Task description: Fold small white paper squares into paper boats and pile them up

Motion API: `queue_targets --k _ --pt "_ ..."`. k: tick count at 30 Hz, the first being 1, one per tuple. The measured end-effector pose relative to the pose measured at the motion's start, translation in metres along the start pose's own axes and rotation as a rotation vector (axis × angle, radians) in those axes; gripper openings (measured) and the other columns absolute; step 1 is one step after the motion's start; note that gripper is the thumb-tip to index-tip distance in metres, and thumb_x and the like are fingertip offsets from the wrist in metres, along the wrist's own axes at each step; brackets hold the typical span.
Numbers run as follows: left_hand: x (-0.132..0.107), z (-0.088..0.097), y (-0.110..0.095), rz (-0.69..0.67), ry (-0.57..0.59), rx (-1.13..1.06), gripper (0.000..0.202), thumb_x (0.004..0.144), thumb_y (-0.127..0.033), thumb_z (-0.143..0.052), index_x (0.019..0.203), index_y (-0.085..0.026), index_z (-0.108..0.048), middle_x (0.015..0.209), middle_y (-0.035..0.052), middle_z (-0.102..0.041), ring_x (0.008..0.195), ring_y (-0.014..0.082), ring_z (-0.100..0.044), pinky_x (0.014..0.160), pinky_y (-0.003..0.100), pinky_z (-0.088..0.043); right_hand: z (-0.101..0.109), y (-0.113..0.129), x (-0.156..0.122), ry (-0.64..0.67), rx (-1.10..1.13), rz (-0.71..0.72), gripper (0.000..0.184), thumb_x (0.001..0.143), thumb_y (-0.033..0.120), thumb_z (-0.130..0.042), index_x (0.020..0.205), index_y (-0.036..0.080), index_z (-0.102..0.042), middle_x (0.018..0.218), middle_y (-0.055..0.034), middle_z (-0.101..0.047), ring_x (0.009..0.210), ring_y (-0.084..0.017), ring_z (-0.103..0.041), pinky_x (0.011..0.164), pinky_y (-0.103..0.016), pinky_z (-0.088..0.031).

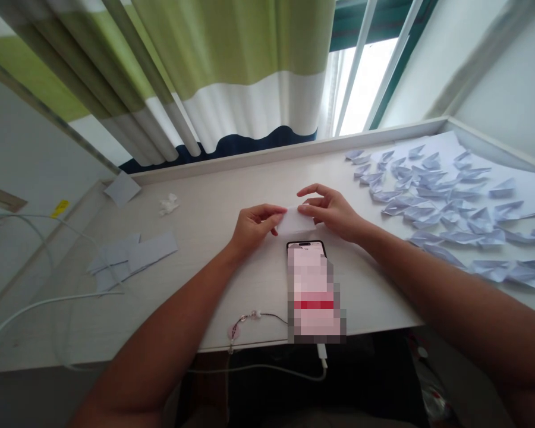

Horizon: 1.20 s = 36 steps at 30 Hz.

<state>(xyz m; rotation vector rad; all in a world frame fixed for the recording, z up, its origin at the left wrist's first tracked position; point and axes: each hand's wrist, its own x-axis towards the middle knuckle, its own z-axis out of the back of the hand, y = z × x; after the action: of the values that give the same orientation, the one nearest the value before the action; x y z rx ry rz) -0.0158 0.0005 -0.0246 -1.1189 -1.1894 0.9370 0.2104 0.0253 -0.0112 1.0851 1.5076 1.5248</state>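
A small piece of white paper, which looks folded, is held between both hands just above the desk. My left hand pinches its left end between thumb and fingers. At the right end, my right hand grips the paper with the thumb on top, while the index finger arches free above it. Directly below the paper lies a phone with a lit, partly blurred screen. Many folded paper boats are spread over the right side of the desk, beyond my right forearm.
Loose paper sheets lie on the left, with another square sheet in the back corner. A crumpled paper sits nearby. White cables cross the left side; a charging plug and beaded strap hang from the phone.
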Motion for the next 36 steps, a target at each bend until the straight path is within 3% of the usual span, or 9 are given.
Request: queue_targets --k 4,8,12,18,22,28,31,36 --pt "0.001 -0.001 0.002 -0.041 0.010 -0.016 0.026 0.077 -0.032 -0.092 0.099 -0.020 -0.086 0.071 -0.0012 -0.069 0.062 0.0104 -0.060 0.060 0.025 -0.054 -0.002 -0.001 0.000 0.055 -0.058 -0.009 0.046 0.075 0.049 -0.097 0.099 0.017 -0.076 0.069 0.0022 -0.067 0.060 -0.012 -0.060 0.051 -0.025 -0.049" --pt "0.004 -0.002 0.004 -0.004 -0.031 -0.066 0.046 0.076 -0.039 -0.096 0.115 -0.020 -0.080 0.078 -0.0009 -0.073 0.069 0.0114 -0.065 0.065 0.024 -0.053 0.001 -0.002 0.001 -0.015 -0.012 -0.003 0.049 0.069 0.053 -0.100 0.092 0.018 -0.076 0.077 -0.0020 -0.074 0.067 -0.015 -0.066 0.055 -0.027 -0.054" --pt "0.005 -0.003 0.007 0.037 -0.013 -0.037 0.046 0.072 -0.045 -0.099 0.103 -0.017 -0.078 0.081 0.0028 -0.077 0.071 0.0142 -0.069 0.066 0.026 -0.053 0.005 -0.003 0.004 -0.059 0.048 -0.006 0.052 0.067 0.056 -0.102 0.091 0.020 -0.073 0.080 -0.0037 -0.077 0.072 -0.018 -0.070 0.061 -0.031 -0.060" --pt "0.003 -0.002 0.007 -0.002 -0.031 0.021 0.036 0.075 -0.047 -0.096 0.087 -0.017 -0.079 0.075 0.0024 -0.074 0.068 0.0139 -0.065 0.065 0.027 -0.053 0.003 -0.008 0.005 -0.013 0.001 0.048 0.041 0.073 0.044 -0.098 0.089 0.020 -0.070 0.078 -0.0024 -0.076 0.074 -0.018 -0.070 0.066 -0.032 -0.057" --pt "0.004 0.002 0.007 -0.002 -0.042 0.038 0.034 0.074 -0.046 -0.096 0.083 -0.017 -0.080 0.076 0.0021 -0.074 0.067 0.0124 -0.062 0.065 0.026 -0.053 -0.001 -0.009 0.002 0.027 -0.117 0.124 0.033 0.079 0.042 -0.092 0.094 0.019 -0.074 0.089 -0.0041 -0.077 0.079 -0.019 -0.069 0.069 -0.033 -0.055" --pt "0.002 0.005 0.003 -0.017 -0.031 0.061 0.033 0.074 -0.045 -0.096 0.082 -0.018 -0.080 0.075 0.0016 -0.073 0.066 0.0121 -0.061 0.065 0.026 -0.052 -0.002 -0.008 -0.002 0.059 -0.244 0.144 0.035 0.088 0.051 -0.085 0.104 0.021 -0.075 0.097 -0.0066 -0.075 0.083 -0.022 -0.068 0.069 -0.036 -0.055" --pt "0.001 0.005 0.000 -0.025 -0.023 0.085 0.032 0.075 -0.045 -0.095 0.080 -0.018 -0.079 0.071 0.0013 -0.071 0.065 0.0125 -0.060 0.064 0.026 -0.051 -0.001 -0.005 -0.004 0.071 -0.264 0.184 0.046 0.082 0.044 -0.091 0.119 0.023 -0.072 0.109 -0.0077 -0.074 0.093 -0.024 -0.070 0.076 -0.039 -0.060" --pt "0.001 0.004 0.000 -0.011 -0.006 0.098 0.035 0.074 -0.047 -0.096 0.077 -0.017 -0.077 0.069 0.0014 -0.070 0.063 0.0123 -0.059 0.061 0.025 -0.050 0.000 0.003 -0.009 0.239 -0.364 0.093 0.067 0.073 0.026 -0.092 0.134 0.023 -0.064 0.110 -0.0066 -0.071 0.095 -0.027 -0.070 0.076 -0.039 -0.062"
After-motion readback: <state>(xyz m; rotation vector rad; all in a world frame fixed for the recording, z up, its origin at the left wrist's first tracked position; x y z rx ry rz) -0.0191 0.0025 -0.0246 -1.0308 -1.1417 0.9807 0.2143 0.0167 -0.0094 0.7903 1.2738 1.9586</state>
